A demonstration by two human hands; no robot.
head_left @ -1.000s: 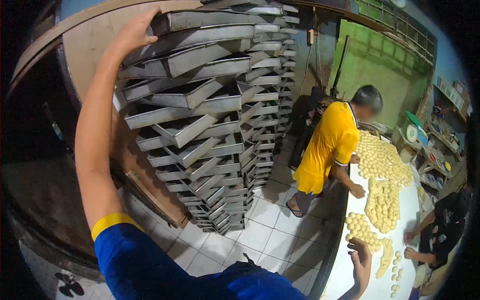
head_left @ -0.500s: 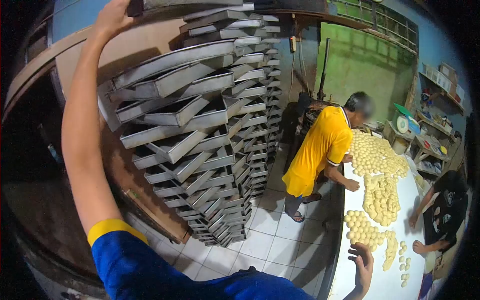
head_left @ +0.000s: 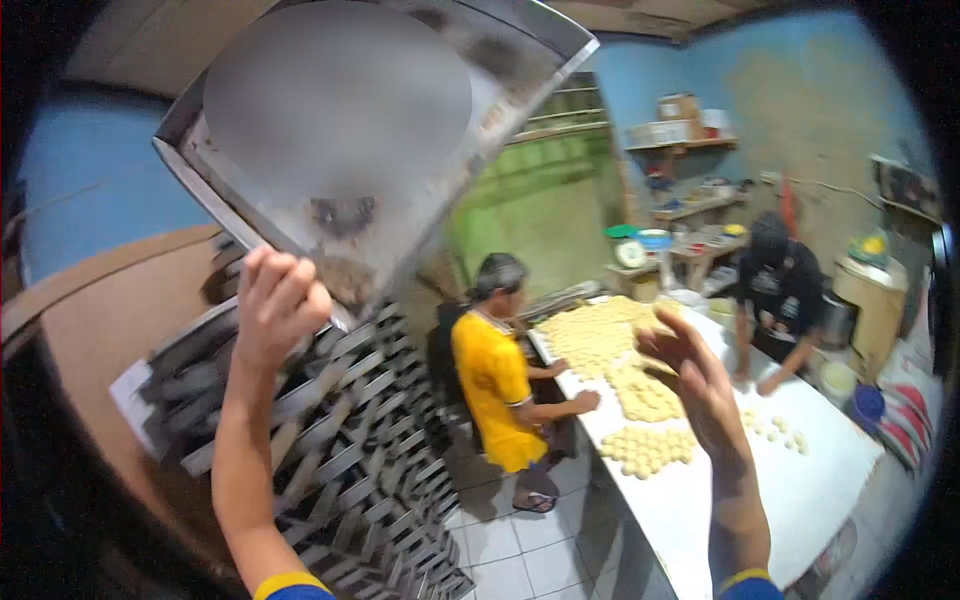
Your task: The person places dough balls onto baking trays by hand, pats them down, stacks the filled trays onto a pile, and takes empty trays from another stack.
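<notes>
A metal tray (head_left: 400,225) with dark stains hangs tilted at the upper left, part of it blurred. My left hand (head_left: 282,305) is closed on its lower rim. Raised in front of the white table (head_left: 800,500), my right hand (head_left: 690,375) has its fingers apart and touches nothing. Behind it on the table lie many pale dough balls (head_left: 648,452) and a mass of dough (head_left: 645,395). Below my left hand stand tall stacks of crisscrossed metal trays (head_left: 370,470).
A person in yellow (head_left: 495,385) stands at the table's left side. Another person in dark clothes (head_left: 780,290) works at its far side, near small dough balls (head_left: 780,430). Shelves (head_left: 685,145) with a scale (head_left: 630,253) below line the back wall.
The view has swung to the right. One tray has come off the stack in my left hand and now hangs in front of me. My right hand has risen from beside the table's edge.
</notes>
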